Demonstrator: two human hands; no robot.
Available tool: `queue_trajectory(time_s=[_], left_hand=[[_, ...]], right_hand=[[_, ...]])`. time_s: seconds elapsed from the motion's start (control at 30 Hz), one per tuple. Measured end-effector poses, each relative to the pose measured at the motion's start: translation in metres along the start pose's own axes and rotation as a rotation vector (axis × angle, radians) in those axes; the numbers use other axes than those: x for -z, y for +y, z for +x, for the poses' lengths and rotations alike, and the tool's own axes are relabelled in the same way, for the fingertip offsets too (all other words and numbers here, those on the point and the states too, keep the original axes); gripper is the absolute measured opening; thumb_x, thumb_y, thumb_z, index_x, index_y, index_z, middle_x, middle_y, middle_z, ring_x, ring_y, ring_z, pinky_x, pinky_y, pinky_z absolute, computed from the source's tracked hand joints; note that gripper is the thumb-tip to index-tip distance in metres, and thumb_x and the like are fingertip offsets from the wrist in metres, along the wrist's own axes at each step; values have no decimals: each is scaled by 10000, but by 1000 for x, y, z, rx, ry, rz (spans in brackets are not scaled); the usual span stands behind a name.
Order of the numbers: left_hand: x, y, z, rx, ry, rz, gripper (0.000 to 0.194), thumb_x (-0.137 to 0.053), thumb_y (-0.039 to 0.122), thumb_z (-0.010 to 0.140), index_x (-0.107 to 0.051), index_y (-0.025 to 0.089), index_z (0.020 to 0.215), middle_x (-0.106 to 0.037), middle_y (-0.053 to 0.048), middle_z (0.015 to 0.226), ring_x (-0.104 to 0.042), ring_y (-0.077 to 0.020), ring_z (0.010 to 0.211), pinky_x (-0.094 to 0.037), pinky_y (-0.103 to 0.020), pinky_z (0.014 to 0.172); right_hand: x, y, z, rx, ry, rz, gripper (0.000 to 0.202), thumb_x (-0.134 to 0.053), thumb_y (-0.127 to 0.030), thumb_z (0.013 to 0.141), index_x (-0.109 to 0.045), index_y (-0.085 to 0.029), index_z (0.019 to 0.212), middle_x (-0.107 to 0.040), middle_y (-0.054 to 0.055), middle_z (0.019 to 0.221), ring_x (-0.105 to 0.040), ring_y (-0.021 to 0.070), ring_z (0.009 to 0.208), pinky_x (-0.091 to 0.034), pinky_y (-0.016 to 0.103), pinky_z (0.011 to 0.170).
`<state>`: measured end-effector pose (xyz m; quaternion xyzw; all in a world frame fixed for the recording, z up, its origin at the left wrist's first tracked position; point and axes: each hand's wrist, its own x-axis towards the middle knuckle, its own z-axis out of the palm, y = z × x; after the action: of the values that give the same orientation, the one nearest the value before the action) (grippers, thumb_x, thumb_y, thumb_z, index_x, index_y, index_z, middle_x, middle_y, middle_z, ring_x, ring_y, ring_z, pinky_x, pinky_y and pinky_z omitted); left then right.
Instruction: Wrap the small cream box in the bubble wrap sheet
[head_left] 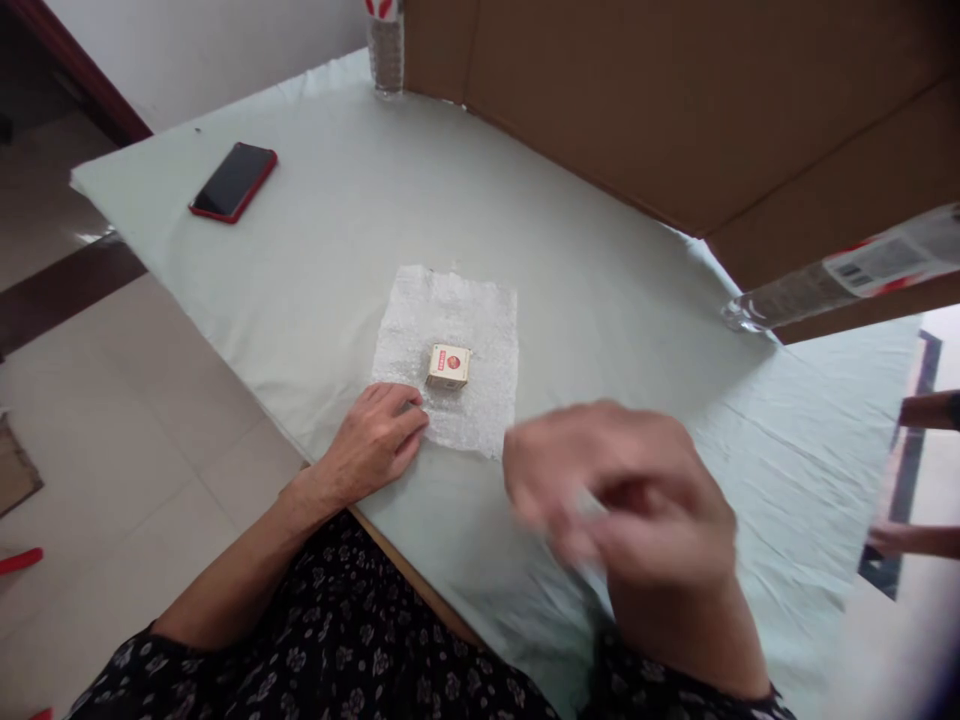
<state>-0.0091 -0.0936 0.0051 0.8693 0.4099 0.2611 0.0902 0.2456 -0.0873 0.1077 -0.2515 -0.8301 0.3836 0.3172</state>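
A sheet of bubble wrap (487, 310) lies flat on the cloth-covered table. On it sits a small cream box (449, 366) with a red label and a round red picture. My left hand (382, 435) rests on the sheet's near left corner, fingers curled, just short of the box; a small dark spot shows between the fingers, too little to name. Raised over the table to the right of the sheet, my right hand (622, 495) is blurred by motion. Its fingers are bent in a pinch, with a pale patch between them that I cannot identify.
A phone (234, 182) in a red case lies at the far left of the table (322, 200). Large cardboard (600, 90) stands along the back, with a clear bottle (386, 50) at its left end and another bottle (847, 275) leaning at right. Another person's limbs (926, 540) show at far right.
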Motion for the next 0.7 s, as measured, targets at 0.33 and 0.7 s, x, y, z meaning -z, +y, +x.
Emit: queue_trajectory(time_s=[0.33, 0.7], left_hand=[[-1, 0, -1, 6, -16, 48, 151, -580, 80, 877, -668, 156, 972, -681, -130, 1102, -645, -284, 1002, -551, -434, 867], [-2, 5, 3, 82, 102, -102, 93, -578, 103, 911, -638, 174, 915, -689, -114, 1076, -675, -248, 1002, -564, -409, 886]], right_hand=[[-24, 96, 31, -276, 34, -418, 595, -737, -341, 839, -537, -223, 1387, -613, 148, 1417, -567, 345, 1315, -456, 541, 1097], [-31, 110, 34, -335, -9, -274, 400, -650, -248, 852, -623, -236, 1251, -715, 78, 1234, -666, 248, 1079, -511, 411, 967]])
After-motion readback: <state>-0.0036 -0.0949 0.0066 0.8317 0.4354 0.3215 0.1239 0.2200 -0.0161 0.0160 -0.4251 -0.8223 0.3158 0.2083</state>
